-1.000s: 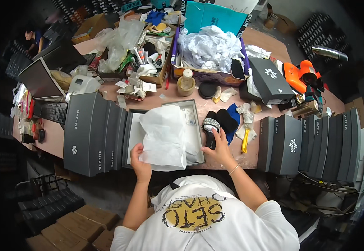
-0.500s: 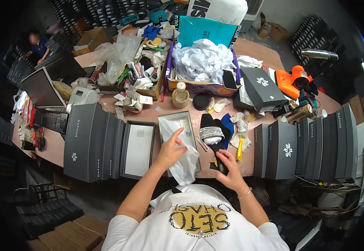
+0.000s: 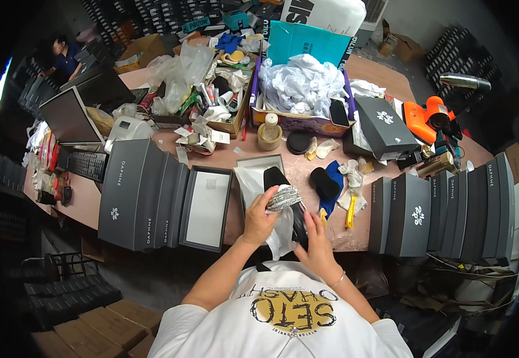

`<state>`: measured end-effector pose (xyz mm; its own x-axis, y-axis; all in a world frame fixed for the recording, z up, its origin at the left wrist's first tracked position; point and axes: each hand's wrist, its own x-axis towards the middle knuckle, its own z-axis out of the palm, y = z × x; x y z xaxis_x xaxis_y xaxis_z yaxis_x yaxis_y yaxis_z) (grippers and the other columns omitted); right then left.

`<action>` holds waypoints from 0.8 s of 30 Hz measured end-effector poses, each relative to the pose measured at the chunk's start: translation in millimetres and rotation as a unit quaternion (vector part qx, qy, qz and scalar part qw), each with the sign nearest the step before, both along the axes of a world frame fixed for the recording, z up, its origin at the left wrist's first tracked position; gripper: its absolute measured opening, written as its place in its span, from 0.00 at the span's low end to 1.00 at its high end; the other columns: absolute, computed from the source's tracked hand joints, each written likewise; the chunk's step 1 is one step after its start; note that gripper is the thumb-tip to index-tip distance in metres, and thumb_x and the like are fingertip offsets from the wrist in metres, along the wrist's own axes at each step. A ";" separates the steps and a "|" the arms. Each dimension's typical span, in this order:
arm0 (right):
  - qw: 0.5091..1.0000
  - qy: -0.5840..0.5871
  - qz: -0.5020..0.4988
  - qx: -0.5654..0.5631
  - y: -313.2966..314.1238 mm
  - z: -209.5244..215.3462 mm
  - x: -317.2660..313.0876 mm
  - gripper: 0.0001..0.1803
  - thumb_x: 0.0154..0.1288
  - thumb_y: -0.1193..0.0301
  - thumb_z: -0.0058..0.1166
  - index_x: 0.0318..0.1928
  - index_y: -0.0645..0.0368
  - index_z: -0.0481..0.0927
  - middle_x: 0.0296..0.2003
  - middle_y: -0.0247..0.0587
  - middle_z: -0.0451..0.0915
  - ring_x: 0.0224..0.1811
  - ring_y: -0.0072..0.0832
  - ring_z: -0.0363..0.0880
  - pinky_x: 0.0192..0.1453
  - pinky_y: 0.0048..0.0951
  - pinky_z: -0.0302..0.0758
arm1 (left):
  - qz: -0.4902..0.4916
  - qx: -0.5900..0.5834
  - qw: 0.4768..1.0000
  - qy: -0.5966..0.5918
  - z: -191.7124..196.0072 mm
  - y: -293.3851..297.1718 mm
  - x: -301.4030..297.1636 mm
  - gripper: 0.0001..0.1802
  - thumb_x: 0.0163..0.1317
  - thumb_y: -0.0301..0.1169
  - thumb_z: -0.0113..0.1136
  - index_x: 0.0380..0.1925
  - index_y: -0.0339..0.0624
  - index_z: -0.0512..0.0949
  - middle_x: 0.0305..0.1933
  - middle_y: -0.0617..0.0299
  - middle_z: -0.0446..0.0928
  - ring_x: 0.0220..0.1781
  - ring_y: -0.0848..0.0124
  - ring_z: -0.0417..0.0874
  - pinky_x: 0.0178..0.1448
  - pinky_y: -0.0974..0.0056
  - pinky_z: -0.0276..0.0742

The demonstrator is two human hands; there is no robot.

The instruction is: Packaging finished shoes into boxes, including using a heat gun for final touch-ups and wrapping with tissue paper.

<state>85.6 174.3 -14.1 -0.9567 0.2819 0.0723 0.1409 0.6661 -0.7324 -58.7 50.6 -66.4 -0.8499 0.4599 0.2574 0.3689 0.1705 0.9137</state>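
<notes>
My left hand (image 3: pixel 259 221) grips a black sandal (image 3: pixel 275 176) by its wide silver pleated strap (image 3: pixel 285 198). At the sandal's heel end, the fingers of my right hand (image 3: pixel 318 244) are closed along its side. The sandal is above an open grey shoebox (image 3: pixel 262 161) lined with white tissue paper (image 3: pixel 251 184). To the right, a rounded black piece (image 3: pixel 325 182), perhaps part of another shoe, lies on a blue cloth (image 3: pixel 335 174). Whether that piece has a strap I cannot tell.
An open grey box (image 3: pixel 205 206) and upright dark shoeboxes (image 3: pixel 129 197) stand left; more shoeboxes (image 3: pixel 408 215) line the right. A yellow-handled tool (image 3: pixel 350 213) lies right of the cloth. Behind are a jar (image 3: pixel 269 137), a black round lid (image 3: pixel 298 142) and a purple box (image 3: pixel 301 122) of crumpled paper.
The black sandal with the silver strap has been lifted from the table and moved left over the lined box. My left hand has left the tissue paper and taken hold of the strap.
</notes>
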 end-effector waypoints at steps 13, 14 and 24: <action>0.893 -0.199 0.054 -0.400 48.2 98.7 47.5 0.27 0.62 0.73 0.42 0.64 0.61 0.70 0.33 0.41 0.77 0.22 0.19 0.71 0.23 0.16 0.68 | 0.048 0.009 0.997 -0.055 34.9 17.0 -54.3 0.12 0.53 0.26 0.63 0.38 0.35 0.78 0.39 0.52 0.79 0.45 0.57 0.80 0.51 0.61 0.74; 0.907 -0.210 0.078 -0.357 45.4 96.6 39.3 0.27 0.64 0.75 0.42 0.64 0.60 0.69 0.49 0.38 0.71 0.28 0.17 0.72 0.26 0.17 0.71 | 0.012 -0.007 0.999 -0.032 48.9 17.6 -48.2 0.11 0.52 0.25 0.63 0.37 0.35 0.78 0.39 0.52 0.79 0.44 0.57 0.80 0.51 0.61 0.74; 0.472 -0.091 -0.124 -0.868 36.1 -33.8 2.8 0.17 0.69 0.60 0.43 0.53 0.53 0.70 0.40 0.43 0.74 0.29 0.35 0.73 0.18 0.23 0.69 | -0.077 -0.116 0.986 0.095 54.6 -2.3 -50.9 0.12 0.51 0.19 0.56 0.37 0.36 0.82 0.38 0.52 0.76 0.40 0.56 0.79 0.46 0.60 0.75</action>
<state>88.4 210.4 -47.9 -0.8245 -0.1301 -0.5508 0.2226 -0.9693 -0.1043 -109.7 48.3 -11.8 -0.7121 0.6450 0.2772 0.5670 0.2955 0.7689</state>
